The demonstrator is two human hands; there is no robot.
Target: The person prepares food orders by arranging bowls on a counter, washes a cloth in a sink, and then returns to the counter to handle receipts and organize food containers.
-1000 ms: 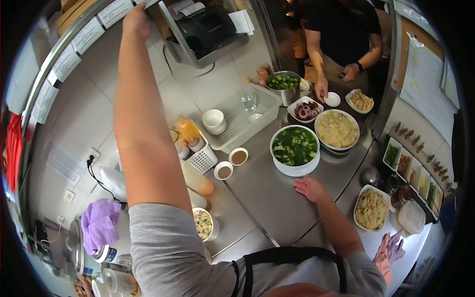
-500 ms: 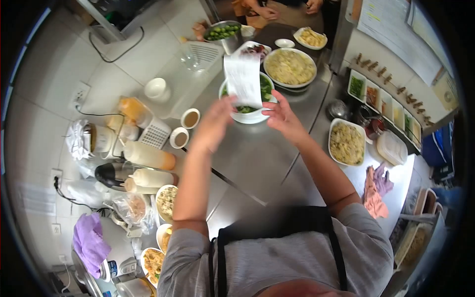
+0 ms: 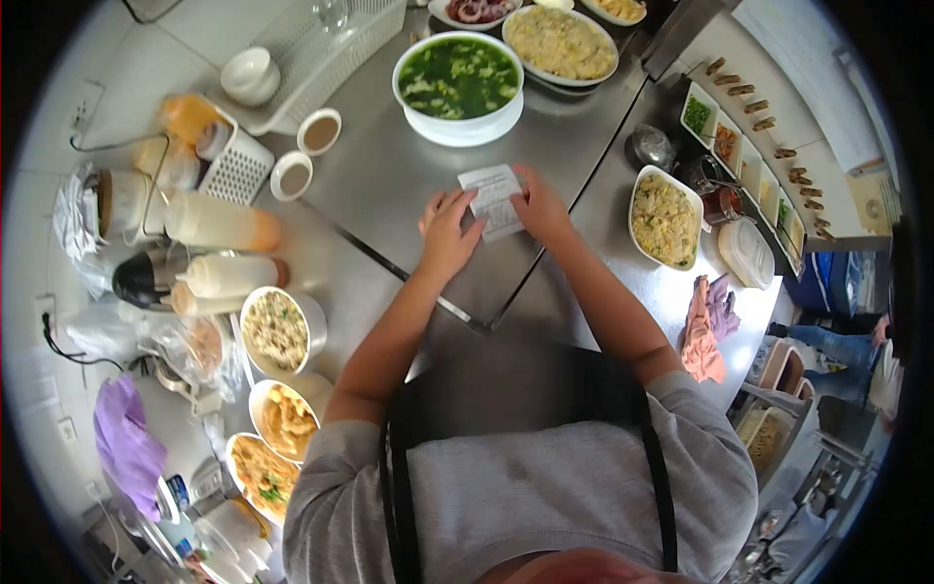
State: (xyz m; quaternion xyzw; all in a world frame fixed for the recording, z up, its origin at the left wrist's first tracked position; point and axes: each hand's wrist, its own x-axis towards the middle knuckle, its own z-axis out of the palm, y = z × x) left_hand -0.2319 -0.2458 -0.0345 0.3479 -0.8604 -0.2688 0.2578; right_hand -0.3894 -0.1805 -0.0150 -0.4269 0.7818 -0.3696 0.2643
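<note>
A printed paper slip [image 3: 494, 201], like an order receipt, is in my hands above the steel counter, close in front of me. My right hand [image 3: 541, 207] pinches its right edge between thumb and fingers. Curled at the slip's left edge, my left hand [image 3: 450, 234] holds it with thumb and fingertips. Just beyond the slip stands a white bowl [image 3: 467, 127] on a white plate, filled with green leafy soup [image 3: 459, 78].
Behind the soup are a plate of fried rice [image 3: 561, 44] and a dish of sliced purple-red food [image 3: 477, 10]. Sauce cups [image 3: 319, 131], squeeze bottles [image 3: 222, 222] and rice bowls [image 3: 282, 331] line the left. On the right sit a rice dish [image 3: 666, 216], garnish trays [image 3: 725, 141] and cloths [image 3: 702, 331].
Both hands have brought the slip from over the soup bowl down toward my body, and the bowl is now uncovered. The camera view has shifted, so the counter items appear higher.
</note>
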